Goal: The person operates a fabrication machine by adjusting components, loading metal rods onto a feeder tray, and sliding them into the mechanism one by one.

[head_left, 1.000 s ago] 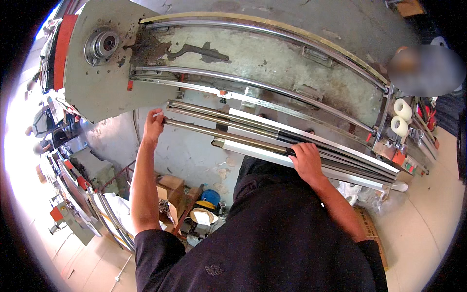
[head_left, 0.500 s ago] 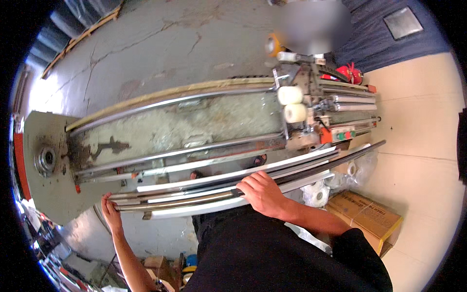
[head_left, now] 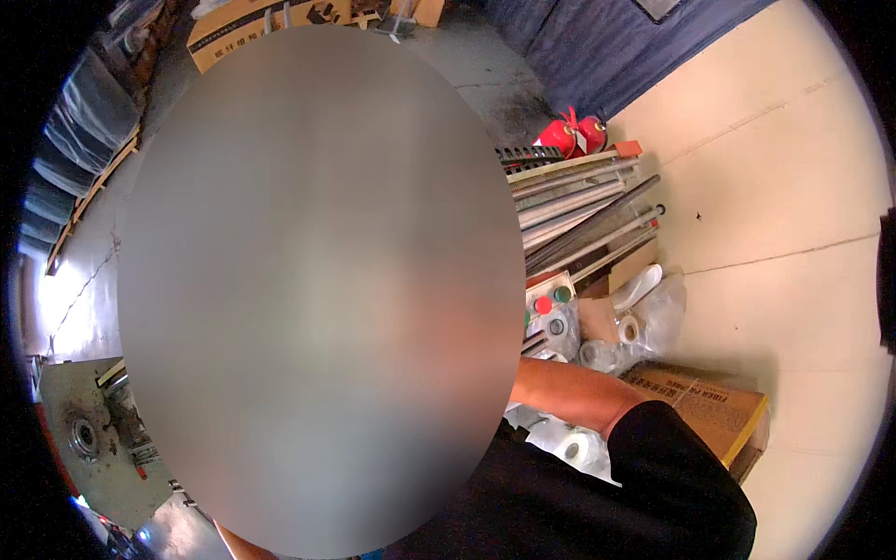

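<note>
A large blurred oval covers the middle of the head view and hides both my hands. My right forearm [head_left: 571, 385] comes in from the black sleeve and runs left into the blur. Only a short piece of my left forearm [head_left: 239, 541] shows at the lower edge. Right of the blur, a dark tube [head_left: 597, 224] slants over the silver rails [head_left: 569, 207] of the long machine; its other end is hidden. A control box [head_left: 562, 280] with red and green buttons sits below the rails. What either hand touches cannot be seen.
The machine's grey end plate [head_left: 103, 448] stands at the left. Red fire extinguishers [head_left: 571, 136] are beyond the rails. By the beige wall [head_left: 747, 233] lie a cardboard box [head_left: 700, 406] and plastic-wrapped rolls [head_left: 630, 329]. Another carton [head_left: 271, 28] is at the far side.
Half a second ago both hands held a long tube in front of the machine; now blur hides them. A similar dark tube end shows over the right-hand rails. The view has shifted.
</note>
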### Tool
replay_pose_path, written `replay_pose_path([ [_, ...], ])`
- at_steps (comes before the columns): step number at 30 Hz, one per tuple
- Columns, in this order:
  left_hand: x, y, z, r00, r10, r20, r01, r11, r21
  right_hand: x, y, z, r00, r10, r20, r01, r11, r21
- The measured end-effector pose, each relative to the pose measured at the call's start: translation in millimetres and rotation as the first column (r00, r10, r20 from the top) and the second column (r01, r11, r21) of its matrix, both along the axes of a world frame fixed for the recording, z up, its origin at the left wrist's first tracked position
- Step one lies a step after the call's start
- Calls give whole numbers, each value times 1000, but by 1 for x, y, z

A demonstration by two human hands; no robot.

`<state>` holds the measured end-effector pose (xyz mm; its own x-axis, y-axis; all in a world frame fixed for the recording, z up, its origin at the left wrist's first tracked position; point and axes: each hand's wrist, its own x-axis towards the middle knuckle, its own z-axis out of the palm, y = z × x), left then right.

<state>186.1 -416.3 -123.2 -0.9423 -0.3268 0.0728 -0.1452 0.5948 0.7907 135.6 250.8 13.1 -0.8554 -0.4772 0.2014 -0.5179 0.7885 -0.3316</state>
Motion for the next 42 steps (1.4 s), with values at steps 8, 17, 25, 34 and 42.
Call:
replay_pose_path([
  [8,-54,168,112,962,125,245,-104,990,-99,-31,49,-26,992,-23,124,30,998,-57],
  [17,-119,152,50,956,97,276,-195,915,354,-68,49,-46,982,-112,153,124,990,-73],
  [25,-142,142,21,959,54,277,-144,938,317,-82,49,-54,977,-116,178,125,991,-39],
  [34,-197,350,77,934,-342,-102,331,937,-108,-96,33,-7,960,-264,93,275,952,-138],
  [42,-228,491,48,947,-316,53,222,765,605,-181,-9,-60,493,294,819,859,-15,-511],
])
